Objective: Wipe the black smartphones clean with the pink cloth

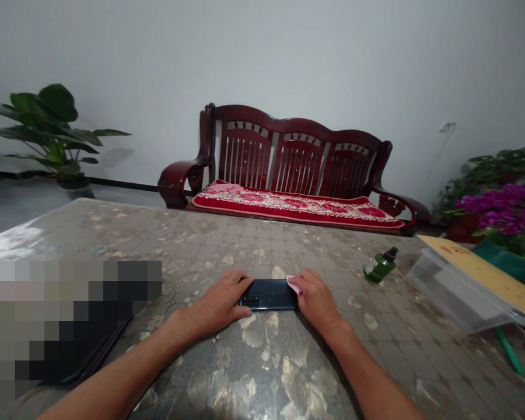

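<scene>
1 broad-leaved potted plant (pixel 56 134) starts us off, far out to the left and well beyond the grip. Closer in, left of the grip, there's a flat black object (pixel 97 350), most of it lost behind pixelation, so no telling what it is. And here's the left hand (pixel 222 296), grasping the left end of a dark blue smartphone (pixel 269 294): fingers at the far edge, thumb at the near one, just beside the camera block (pixel 251 301). The smartphone sits back up between the 2 hands, over a patterned tablecloth (pixel 201 233); resting or slightly lifted, can't tell. Straight out past the grip, a carved wooden bench (pixel 295 125) with 3 back panels, a red floral cushion (pixel 297 204) along its seat. Now the right hand (pixel 315 297), pinching a pale pink cloth (pixel 294 284) at the smartphone's right end! Off to the right of that grip, a green spray bottle (pixel 380 265) with a black top. Further right, a clear plastic box (pixel 446 286) under a yellow sheet (pixel 485 268), a green handle (pixel 510 350) on its near side, magenta flowers (pixel 503 204) beyond.
</scene>
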### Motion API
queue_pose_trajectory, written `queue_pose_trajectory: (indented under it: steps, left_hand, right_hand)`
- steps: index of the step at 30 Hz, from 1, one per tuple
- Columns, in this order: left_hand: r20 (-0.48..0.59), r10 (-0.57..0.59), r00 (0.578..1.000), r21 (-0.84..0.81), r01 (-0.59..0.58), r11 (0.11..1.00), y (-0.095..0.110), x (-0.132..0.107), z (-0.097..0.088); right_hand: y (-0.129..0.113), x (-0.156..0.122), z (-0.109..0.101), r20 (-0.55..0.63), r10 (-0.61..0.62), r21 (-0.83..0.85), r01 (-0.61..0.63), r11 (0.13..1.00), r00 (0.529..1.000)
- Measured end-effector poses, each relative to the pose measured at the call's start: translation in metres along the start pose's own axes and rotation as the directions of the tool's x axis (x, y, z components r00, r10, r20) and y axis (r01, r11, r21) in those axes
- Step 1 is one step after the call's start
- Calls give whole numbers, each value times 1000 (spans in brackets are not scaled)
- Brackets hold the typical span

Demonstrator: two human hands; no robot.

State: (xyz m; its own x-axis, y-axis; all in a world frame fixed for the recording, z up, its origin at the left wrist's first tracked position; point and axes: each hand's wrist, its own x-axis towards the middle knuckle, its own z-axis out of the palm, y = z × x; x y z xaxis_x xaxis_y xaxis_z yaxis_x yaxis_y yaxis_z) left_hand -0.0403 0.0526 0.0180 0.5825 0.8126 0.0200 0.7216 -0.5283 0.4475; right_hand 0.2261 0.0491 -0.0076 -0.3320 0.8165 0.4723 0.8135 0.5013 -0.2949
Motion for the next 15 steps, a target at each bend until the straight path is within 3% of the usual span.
queue_pose_trajectory:
  steps: [6,15]
  left_hand:
    - [-3,-7,1000,-2,7,1000,1,1,-1]
    - [14,-24,1000,26,24,999,4,1,-2]
  right_hand:
    - [6,5,2,6,19,12,-19,1000,1000]
    - [1,-16,-10,1,59,136,-58,989,998]
